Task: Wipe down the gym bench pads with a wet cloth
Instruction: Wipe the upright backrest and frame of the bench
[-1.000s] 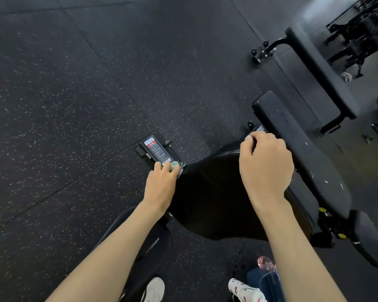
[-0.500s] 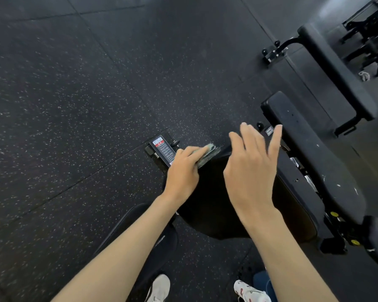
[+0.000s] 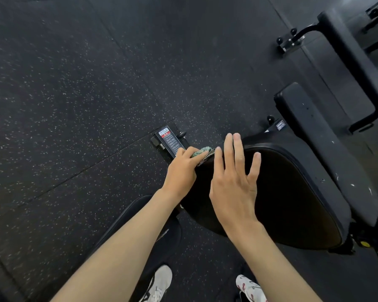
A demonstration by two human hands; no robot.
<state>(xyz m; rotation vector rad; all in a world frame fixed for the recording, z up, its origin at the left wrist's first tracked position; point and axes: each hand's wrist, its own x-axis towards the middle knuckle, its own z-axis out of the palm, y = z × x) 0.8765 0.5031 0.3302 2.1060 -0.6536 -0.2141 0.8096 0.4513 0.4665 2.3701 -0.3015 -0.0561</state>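
Green, bunched cloth (image 3: 202, 152) sat pinched in the left hand (image 3: 181, 171) against the far-left edge of the black seat pad (image 3: 292, 192), while the right hand (image 3: 234, 184), just to its right, spread straight fingers above that pad, holding nothing.

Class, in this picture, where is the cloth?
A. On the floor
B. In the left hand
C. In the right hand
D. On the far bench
B: the left hand grips the cloth at the edge of the pad; the right hand is spread open, holding nothing.
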